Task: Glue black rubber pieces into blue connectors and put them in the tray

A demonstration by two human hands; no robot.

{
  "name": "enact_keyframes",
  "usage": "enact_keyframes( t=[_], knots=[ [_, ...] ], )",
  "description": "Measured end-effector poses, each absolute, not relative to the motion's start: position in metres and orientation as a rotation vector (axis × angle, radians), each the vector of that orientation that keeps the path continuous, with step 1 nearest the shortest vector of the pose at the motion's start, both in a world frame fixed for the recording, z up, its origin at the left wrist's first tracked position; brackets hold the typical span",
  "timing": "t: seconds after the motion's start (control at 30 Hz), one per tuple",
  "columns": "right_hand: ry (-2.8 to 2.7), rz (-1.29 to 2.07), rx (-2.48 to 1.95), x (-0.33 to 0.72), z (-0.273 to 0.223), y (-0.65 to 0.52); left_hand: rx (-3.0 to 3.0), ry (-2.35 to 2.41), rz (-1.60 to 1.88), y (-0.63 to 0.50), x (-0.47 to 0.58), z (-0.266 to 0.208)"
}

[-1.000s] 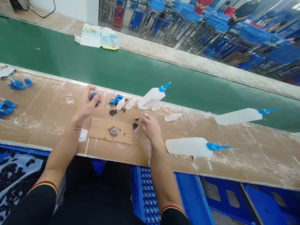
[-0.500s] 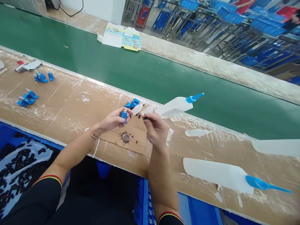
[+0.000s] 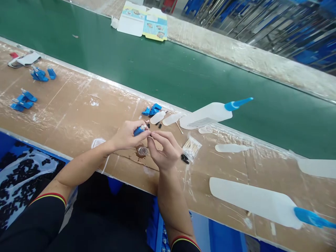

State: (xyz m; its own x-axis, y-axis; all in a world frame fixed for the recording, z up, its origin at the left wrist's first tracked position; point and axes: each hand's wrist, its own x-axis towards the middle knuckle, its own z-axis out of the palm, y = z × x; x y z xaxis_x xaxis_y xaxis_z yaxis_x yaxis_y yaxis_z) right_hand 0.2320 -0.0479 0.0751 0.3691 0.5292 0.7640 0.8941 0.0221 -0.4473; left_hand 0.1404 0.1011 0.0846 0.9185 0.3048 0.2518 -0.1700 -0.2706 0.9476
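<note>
My left hand (image 3: 129, 135) is closed around a small blue plastic part (image 3: 138, 130) with a clear tip. Close against it, my right hand (image 3: 166, 147) pinches a tiny dark piece (image 3: 150, 134), mostly covered by the fingertips. The two hands meet just above a small clear cup (image 3: 142, 151) that stands in brown stains on a cardboard sheet. Behind them lie several blue parts (image 3: 153, 110), a small white bottle (image 3: 158, 117), another white bottle (image 3: 172, 119) and a few black bits (image 3: 160, 126).
A bag of cotton swabs (image 3: 192, 148) lies right of my hands, with black pieces (image 3: 185, 159) beside it. Large white bottles with blue nozzles (image 3: 207, 115) rest on the bench. Beyond runs a green conveyor belt (image 3: 105, 59). A bin of black parts (image 3: 23, 178) is below left.
My right hand has moved left with the dark piece, up to the blue part. My left hand has turned the blue part on its side. The view has shifted slightly.
</note>
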Motion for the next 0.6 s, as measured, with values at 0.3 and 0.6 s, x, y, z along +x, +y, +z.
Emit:
enact_keyframes(
  t=[0.3, 0.6],
  knots=[
    [-0.863, 0.089, -1.573, 0.234, 0.076, -0.059, 1.506, 0.104, 0.245, 0.107, 0.142, 0.079],
    [-0.797, 0.26, -1.762, 0.233, 0.065, -0.106, 1.171, 0.13, 0.165, 0.12, 0.151, 0.078]
  ],
)
